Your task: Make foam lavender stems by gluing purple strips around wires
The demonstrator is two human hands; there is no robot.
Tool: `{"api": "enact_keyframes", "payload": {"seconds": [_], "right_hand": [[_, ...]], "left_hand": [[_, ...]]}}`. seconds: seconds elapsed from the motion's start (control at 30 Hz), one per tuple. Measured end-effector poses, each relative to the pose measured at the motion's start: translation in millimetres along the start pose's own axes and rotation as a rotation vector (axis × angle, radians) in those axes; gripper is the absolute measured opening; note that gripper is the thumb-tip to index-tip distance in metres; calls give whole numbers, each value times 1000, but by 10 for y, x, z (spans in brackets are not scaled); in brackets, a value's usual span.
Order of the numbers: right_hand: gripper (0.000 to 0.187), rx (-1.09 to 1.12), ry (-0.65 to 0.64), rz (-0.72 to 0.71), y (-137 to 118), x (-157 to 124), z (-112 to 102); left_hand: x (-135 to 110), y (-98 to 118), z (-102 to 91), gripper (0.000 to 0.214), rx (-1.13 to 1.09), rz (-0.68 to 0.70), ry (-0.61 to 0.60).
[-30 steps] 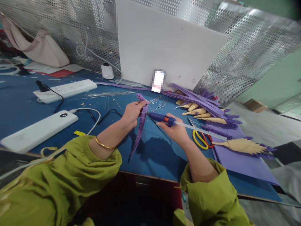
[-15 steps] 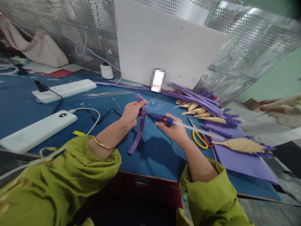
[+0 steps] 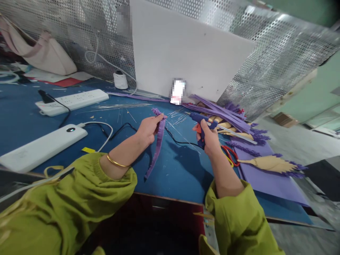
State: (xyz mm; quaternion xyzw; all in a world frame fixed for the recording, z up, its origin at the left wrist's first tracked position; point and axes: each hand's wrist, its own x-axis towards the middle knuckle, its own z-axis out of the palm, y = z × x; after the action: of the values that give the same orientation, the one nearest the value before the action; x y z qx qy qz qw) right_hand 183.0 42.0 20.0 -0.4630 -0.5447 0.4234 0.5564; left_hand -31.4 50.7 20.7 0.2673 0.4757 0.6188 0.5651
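Between the fingertips of my left hand (image 3: pixel 148 130) is a purple paper strip (image 3: pixel 158 141), its fringed top bunched into a small flower-like tip (image 3: pixel 156 112) and its long tail hanging over the table. My right hand (image 3: pixel 211 140) grips a blue glue gun (image 3: pixel 199 118) by its handle, nozzle pointing left and apart from the strip. A long translucent glue stick (image 3: pixel 236 132) juts out of the gun's back. Its black cord (image 3: pixel 183 142) runs left across the tabletop. Scissors (image 3: pixel 230 155) with red and yellow handles lie partly hidden behind my right wrist.
Purple strips (image 3: pixel 223 109) and wrapped lavender-like flowers (image 3: pixel 276 163) lie at right on purple sheets (image 3: pixel 273 184). A lit phone (image 3: pixel 177 91) leans against a white board (image 3: pixel 186 46). Thin wires (image 3: pixel 119 106) lie scattered. A power strip (image 3: pixel 77 101) and power bank (image 3: pixel 45 147) sit left.
My right hand has drawn the glue gun away from the paper strip, to the right and slightly up, turning it upright. My left hand stays nearly still. A person at far right has left view.
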Motion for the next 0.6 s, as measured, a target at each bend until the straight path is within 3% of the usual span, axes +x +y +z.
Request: {"api": "enact_keyframes", "payload": {"seconds": [0.13,0.2,0.37,0.6], "right_hand": [[22,218,45,333,236,173,-85],[16,218,34,407,314,196,-70],[9,162,-3,436,353,140,64],[15,-197,-2,346,435,150,47]], "left_hand": [[-34,6,8,17,16,-13,-51],[-53,12,18,15,23,-22,-74],[-76,0,36,14,29,-39,-93],[-112,-40,46,17,79,-58,-160]]}}
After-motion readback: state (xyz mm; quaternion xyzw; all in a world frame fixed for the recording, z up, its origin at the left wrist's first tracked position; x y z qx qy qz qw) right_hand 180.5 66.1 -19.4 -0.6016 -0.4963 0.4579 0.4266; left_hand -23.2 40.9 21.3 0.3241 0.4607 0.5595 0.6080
